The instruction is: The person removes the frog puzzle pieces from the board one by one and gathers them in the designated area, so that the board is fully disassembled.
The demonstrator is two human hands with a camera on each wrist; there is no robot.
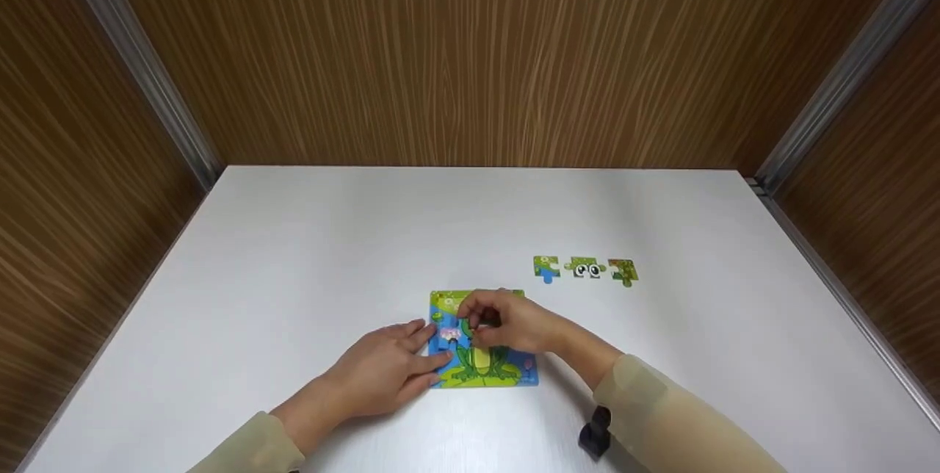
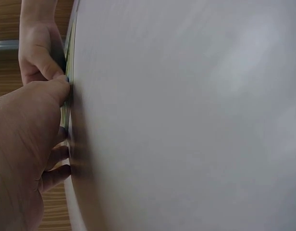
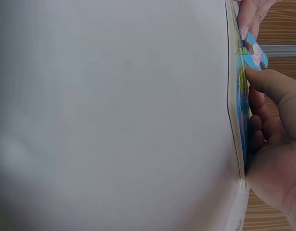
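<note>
A frog picture puzzle board [image 1: 507, 372] lies flat on the white table. My left hand [image 1: 388, 370] rests at its left edge, fingers fairly straight and touching the board. Over the board's middle, my right hand [image 1: 514, 322] pinches a blue puzzle piece [image 1: 449, 336] with a pink flower on it. In the right wrist view, this blue piece [image 3: 256, 54] stands tilted up from the board, beside the right thumb. The right hand hides the board's upper right part. In the left wrist view, the board shows only as a thin edge behind my left hand [image 2: 28, 130].
Behind the board to the right lie three loose pieces: a green-blue one [image 1: 546, 267], one with two eyes [image 1: 585, 269] and a green-brown one [image 1: 623, 271]. A black object [image 1: 595, 435] sits by the right sleeve. Wood-grain panels [image 1: 455, 54] enclose the white table [image 1: 330, 238].
</note>
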